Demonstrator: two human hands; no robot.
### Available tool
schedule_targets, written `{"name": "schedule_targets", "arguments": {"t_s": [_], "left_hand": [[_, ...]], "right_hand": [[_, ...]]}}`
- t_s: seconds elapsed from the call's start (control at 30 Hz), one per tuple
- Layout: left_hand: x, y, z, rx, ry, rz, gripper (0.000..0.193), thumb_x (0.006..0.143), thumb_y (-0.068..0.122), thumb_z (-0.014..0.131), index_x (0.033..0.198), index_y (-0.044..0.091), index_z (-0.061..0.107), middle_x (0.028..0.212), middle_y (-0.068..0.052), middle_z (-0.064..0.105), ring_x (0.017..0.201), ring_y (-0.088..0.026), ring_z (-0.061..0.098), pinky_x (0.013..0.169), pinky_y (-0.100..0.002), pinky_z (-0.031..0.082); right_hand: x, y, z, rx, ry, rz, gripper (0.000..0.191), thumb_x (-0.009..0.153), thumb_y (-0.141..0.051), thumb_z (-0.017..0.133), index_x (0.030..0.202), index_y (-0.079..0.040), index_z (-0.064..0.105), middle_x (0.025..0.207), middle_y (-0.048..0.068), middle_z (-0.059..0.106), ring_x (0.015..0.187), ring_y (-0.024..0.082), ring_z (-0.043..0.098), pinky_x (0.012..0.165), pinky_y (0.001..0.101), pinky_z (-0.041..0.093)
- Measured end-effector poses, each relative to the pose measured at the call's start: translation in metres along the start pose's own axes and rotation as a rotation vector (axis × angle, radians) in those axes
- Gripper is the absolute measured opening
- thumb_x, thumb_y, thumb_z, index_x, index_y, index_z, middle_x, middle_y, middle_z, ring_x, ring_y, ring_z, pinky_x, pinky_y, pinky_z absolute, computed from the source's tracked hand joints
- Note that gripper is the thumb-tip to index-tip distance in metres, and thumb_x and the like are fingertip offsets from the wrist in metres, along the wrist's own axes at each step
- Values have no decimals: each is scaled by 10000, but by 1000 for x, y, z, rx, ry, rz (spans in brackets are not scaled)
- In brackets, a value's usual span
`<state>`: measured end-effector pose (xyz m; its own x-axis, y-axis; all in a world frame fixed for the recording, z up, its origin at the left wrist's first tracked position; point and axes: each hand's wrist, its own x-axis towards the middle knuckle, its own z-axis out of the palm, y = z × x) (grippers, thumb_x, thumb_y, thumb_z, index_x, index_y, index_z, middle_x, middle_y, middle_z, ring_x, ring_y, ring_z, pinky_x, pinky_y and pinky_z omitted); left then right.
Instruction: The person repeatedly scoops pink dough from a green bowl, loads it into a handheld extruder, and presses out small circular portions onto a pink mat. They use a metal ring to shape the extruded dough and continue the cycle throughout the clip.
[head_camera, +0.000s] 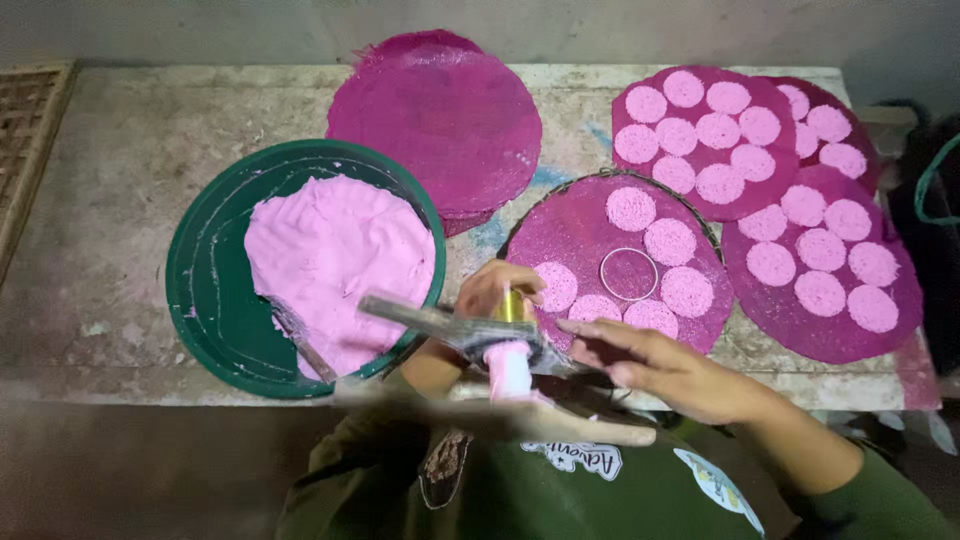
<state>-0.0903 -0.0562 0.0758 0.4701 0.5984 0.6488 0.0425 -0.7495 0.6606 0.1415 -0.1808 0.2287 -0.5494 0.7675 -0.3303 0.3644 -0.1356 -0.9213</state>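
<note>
Over the near edge of the bench (120, 180), your left hand (497, 290) grips a press tool (470, 330) loaded with pink dough (510, 368); your right hand (650, 365) hovers flat and empty. Tilt it and dough may drip off the woven mat (590, 235), missing the metal ring (629, 274).

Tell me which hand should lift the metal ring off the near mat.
Probably the right hand: it is open, apparently empty and nearer the ring on the mat. The left hand is closed on the dough press.
</note>
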Motion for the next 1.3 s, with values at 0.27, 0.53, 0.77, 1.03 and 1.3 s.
{"name": "schedule_targets", "arguments": {"t_s": [0.27,0.53,0.77,1.03,1.3], "left_hand": [[-19,14,-5,-506,87,-61,572,1140,565,271,1269,52,490,1061,-154,693,855,-181,701,802,-325,589],[-27,27,-20,-381,200,-129,401,1167,420,429,1467,154,413,1148,-166,649,857,-186,716,775,-286,603],[-25,4,-13,350,277,251,982,966,74,762,1678,247,107,1245,-116,535,933,-234,680,759,-342,591],[-62,36,-51,204,387,56,896,941,122,738,1634,189,175,1306,-138,523,1034,-259,626,851,-371,551],[-64,75,-129,-151,998,-402,824,915,170,714,1591,132,243,1368,-161,511,1134,-285,573,942,-401,510]], "right_hand": [[25,-31,19,-275,384,-296,403,844,-83,770,1245,-63,734,1032,82,770,875,165,763,764,306,623],[40,-27,10,-166,402,-379,145,824,-45,804,969,-33,806,904,80,802,787,133,767,714,273,613],[77,-49,3,-237,558,-651,263,803,-74,834,1046,-13,755,998,111,756,868,143,717,759,270,588],[178,-39,-1,-149,343,-608,133,952,-42,726,1069,-51,789,944,80,764,834,157,717,750,285,579],[296,-4,54,-1275,216,-443,476,935,-267,554,1372,-91,620,1466,180,443,1351,391,409,1034,581,376]]}}
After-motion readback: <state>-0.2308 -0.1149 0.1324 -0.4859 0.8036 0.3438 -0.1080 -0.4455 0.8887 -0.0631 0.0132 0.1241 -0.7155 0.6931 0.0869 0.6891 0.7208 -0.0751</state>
